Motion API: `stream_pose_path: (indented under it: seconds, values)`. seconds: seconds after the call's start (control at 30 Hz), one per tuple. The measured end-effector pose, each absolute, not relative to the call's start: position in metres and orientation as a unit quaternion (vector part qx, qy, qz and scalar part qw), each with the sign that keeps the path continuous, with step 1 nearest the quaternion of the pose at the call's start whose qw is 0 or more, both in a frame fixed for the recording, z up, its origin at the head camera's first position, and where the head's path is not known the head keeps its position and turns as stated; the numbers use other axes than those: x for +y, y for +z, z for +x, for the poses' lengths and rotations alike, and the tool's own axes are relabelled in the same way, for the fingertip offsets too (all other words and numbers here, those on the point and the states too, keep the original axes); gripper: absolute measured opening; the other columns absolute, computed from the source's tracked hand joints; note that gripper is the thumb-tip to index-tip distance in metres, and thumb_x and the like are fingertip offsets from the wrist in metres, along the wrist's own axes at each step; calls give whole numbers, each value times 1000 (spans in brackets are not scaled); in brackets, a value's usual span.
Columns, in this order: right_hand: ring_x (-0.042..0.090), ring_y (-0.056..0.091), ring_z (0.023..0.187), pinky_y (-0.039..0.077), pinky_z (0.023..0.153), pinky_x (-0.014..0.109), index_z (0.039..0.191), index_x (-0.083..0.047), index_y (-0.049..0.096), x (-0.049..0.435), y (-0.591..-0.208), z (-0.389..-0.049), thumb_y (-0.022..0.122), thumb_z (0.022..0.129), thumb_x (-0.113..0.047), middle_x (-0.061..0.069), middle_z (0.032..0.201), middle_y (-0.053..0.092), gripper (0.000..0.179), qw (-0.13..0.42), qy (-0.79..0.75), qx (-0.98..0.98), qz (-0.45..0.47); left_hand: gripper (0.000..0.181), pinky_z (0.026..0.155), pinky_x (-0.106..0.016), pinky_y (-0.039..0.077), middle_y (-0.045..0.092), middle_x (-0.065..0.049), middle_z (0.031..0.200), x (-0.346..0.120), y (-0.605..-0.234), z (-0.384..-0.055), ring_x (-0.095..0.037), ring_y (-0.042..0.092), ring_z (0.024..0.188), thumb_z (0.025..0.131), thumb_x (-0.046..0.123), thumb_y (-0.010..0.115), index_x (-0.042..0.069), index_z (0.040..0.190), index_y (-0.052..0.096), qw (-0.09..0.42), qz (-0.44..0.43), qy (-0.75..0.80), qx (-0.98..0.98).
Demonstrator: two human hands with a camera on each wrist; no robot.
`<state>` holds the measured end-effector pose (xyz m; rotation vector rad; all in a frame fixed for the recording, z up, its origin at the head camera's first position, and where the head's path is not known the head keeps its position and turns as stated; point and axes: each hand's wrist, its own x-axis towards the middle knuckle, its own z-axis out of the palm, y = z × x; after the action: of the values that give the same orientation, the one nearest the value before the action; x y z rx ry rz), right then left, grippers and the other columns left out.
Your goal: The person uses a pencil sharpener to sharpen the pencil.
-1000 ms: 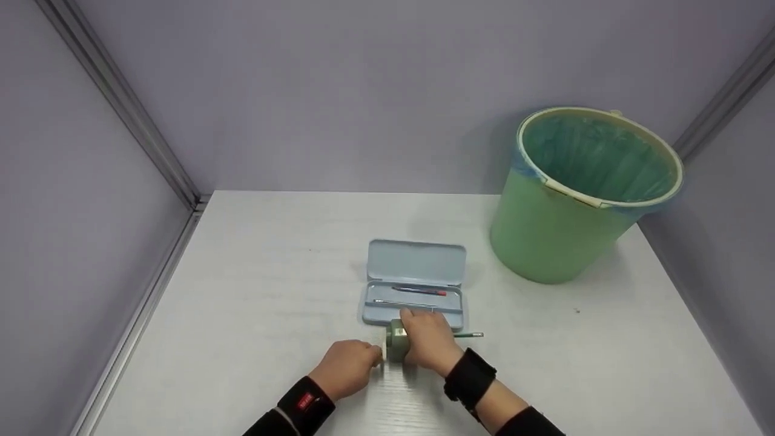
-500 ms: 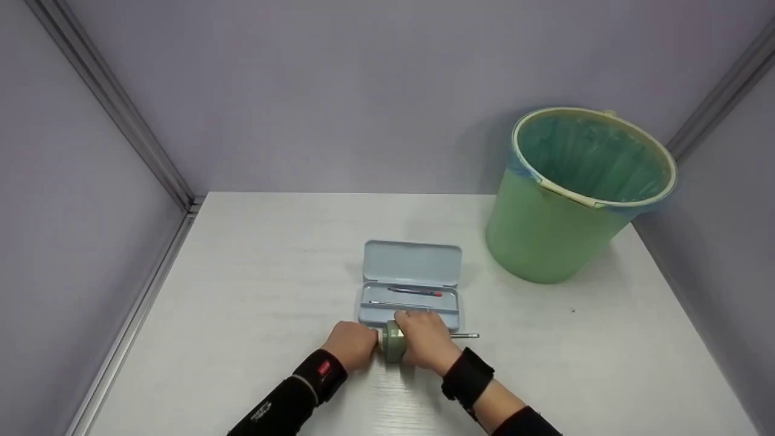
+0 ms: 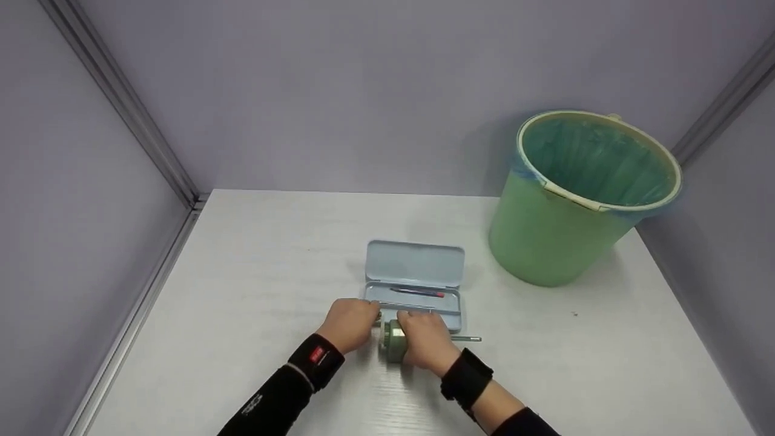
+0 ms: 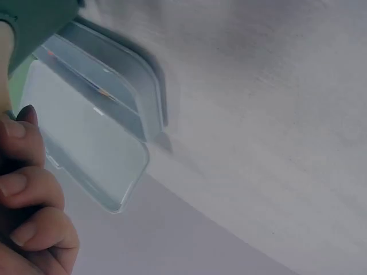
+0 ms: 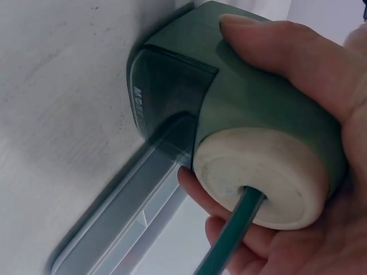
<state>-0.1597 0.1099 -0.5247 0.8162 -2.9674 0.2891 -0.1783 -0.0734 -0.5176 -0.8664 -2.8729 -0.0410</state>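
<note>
My right hand (image 3: pixel 427 342) holds a green crank pencil sharpener (image 5: pixel 246 97) on its side over the white table. A green pencil (image 5: pixel 229 243) sticks into the hole of the sharpener's pale round end. At the other end my left hand (image 3: pixel 350 324) grips the crank handle, its fingers (image 4: pixel 34 186) curled in the left wrist view. The handle itself is mostly hidden by that hand. Just behind the sharpener lies an open light blue pencil case (image 3: pixel 415 263), with a dark pen (image 3: pixel 418 292) with a red end and a thin silvery stick inside.
A green bin (image 3: pixel 539 242) with a plastic liner stands at the table's back right. Grey panels (image 3: pixel 363 91) rise behind the table (image 3: pixel 260 260) and along both sides.
My left hand has swung the crank round, from low beside the sharpener up and away from me. The right hand keeps the sharpener in nearly the same spot.
</note>
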Motion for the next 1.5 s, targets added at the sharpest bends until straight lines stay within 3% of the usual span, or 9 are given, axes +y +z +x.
stream_pose_path:
  seconds: [0.23,0.33,0.73,1.13,1.5]
  values:
    - [28,64,71,46,62,40,84,-11,53,110,-525,-159,86,53,-9,6,78,66,45,22,105,-962,253,10,47,-28,40,63,2,62,-78,-516,-152,-12,55,51,84,13,68,13,79,59,175,-343,18,-923]
    - [27,63,68,46,60,39,82,-11,51,109,-526,-159,86,52,-8,5,76,65,46,31,102,-960,258,14,46,-26,35,65,4,63,-82,-521,-140,-10,54,50,88,18,68,14,79,57,194,-363,26,-911]
    - [28,63,69,46,61,40,82,-10,52,110,-528,-160,87,50,-9,6,76,65,47,39,101,-959,263,12,44,-27,29,59,4,59,-84,-549,-122,-11,48,47,80,15,69,14,80,57,162,-404,53,-899]
    - [27,66,75,49,65,41,87,-11,54,113,-524,-163,87,59,-17,5,81,66,44,17,96,-951,294,10,50,-31,41,63,0,60,-82,-566,-156,-15,49,48,86,16,67,13,76,65,-4,-362,2,-932]
    - [23,64,70,47,62,38,85,-11,55,114,-526,-163,86,54,-12,4,77,65,44,32,85,-949,303,9,52,-35,48,67,-1,63,-82,-551,-190,-19,60,54,81,12,68,14,72,66,60,-348,14,-936]
